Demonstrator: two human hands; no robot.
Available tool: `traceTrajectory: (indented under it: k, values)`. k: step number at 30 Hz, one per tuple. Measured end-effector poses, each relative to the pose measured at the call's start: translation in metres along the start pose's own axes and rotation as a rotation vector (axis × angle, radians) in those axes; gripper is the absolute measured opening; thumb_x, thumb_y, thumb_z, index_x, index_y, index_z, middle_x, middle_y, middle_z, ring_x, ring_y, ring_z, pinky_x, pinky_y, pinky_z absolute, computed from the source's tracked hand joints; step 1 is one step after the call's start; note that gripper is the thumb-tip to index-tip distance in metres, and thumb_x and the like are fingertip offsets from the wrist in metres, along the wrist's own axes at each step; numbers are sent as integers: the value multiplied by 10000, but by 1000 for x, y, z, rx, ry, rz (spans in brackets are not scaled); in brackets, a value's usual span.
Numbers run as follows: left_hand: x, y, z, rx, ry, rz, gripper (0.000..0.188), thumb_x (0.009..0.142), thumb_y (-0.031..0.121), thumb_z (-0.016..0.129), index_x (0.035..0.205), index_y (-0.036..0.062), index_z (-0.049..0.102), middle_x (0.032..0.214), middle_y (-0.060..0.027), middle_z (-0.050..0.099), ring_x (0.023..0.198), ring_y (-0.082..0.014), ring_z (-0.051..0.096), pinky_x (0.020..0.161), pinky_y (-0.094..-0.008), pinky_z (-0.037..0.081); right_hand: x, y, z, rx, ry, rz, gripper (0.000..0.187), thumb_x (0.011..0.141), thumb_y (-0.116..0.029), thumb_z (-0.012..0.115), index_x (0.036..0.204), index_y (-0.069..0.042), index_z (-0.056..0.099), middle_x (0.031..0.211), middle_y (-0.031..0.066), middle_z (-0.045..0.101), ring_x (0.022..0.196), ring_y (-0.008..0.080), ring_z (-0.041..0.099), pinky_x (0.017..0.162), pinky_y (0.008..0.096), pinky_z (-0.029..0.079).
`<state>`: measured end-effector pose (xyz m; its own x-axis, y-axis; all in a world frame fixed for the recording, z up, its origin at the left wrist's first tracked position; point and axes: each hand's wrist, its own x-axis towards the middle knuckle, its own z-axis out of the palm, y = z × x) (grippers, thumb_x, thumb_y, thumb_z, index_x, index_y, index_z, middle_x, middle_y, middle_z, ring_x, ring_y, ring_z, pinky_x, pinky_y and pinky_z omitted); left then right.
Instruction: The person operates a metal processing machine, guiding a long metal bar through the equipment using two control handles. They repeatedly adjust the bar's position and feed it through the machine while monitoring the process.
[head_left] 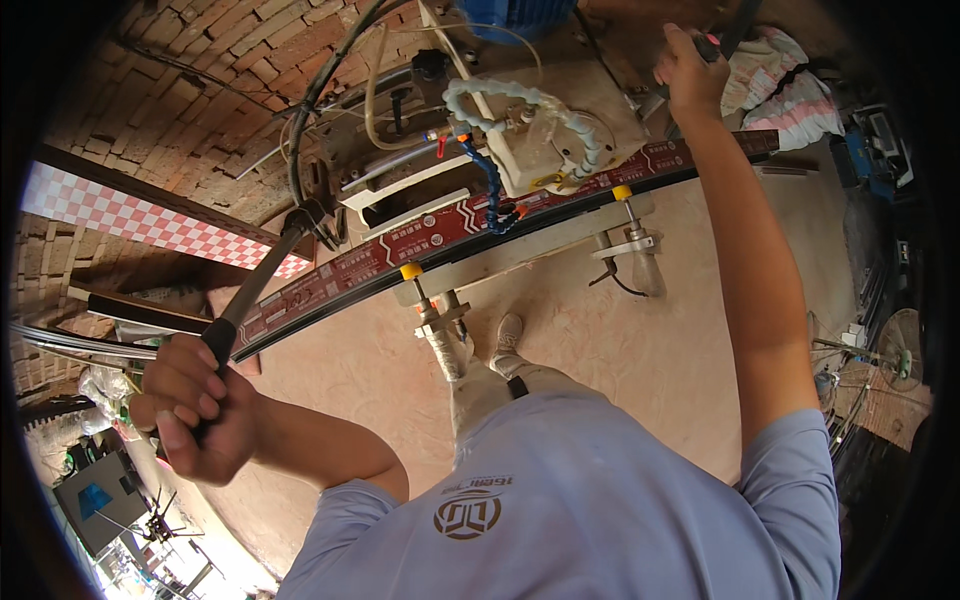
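at lower left of the frame the left hand (190, 405) is closed around the black grip of a long grey metal lever handle (262, 275) slanting up toward the machine. at upper right the right hand (690, 75) grips a dark handle with a red tip (712, 45). between them a long dark rail with red labels (420, 240) crosses the frame; below it lies bare pinkish floor (640, 350).

A dark red rail (440, 235) with white markings, yellow knobs (411, 271) — and a red-and-white checkered strip (130, 215) on brown brick (215, 60).
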<state>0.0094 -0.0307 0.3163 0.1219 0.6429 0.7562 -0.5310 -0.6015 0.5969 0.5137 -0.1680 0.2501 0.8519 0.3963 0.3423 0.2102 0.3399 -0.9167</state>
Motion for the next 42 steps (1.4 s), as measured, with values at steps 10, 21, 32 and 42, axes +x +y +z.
traceTrajectory:
  k: [10,21,32,42]
  values:
    - [-1,-1,-5,40,-116,47,204,857,227,528,737,110,412,566,-28,443,495,-133,395,594,-351,395,2,-3,-2,-33,-56,70,274,886,-102,667,672,-104,496,538,5,424,448,135,380,481,318,356]
    - [-3,-1,3,84,-117,62,187,832,189,451,683,126,357,557,-21,369,528,-131,336,590,-363,348,4,-7,-4,-66,-26,114,363,893,-99,638,621,-133,400,531,5,379,453,143,341,485,328,325]
    - [-5,-4,5,39,-7,61,212,815,206,508,683,109,374,542,-26,379,496,-143,335,564,-360,353,-3,-9,1,-40,-13,90,257,879,-83,641,678,-98,481,545,12,420,445,138,365,475,321,338]
    - [-10,-5,3,63,38,82,189,794,204,508,691,106,383,555,-28,376,520,-148,360,577,-367,362,-6,-14,8,-43,48,99,218,874,-59,649,700,-71,517,532,33,434,426,156,377,464,342,351]
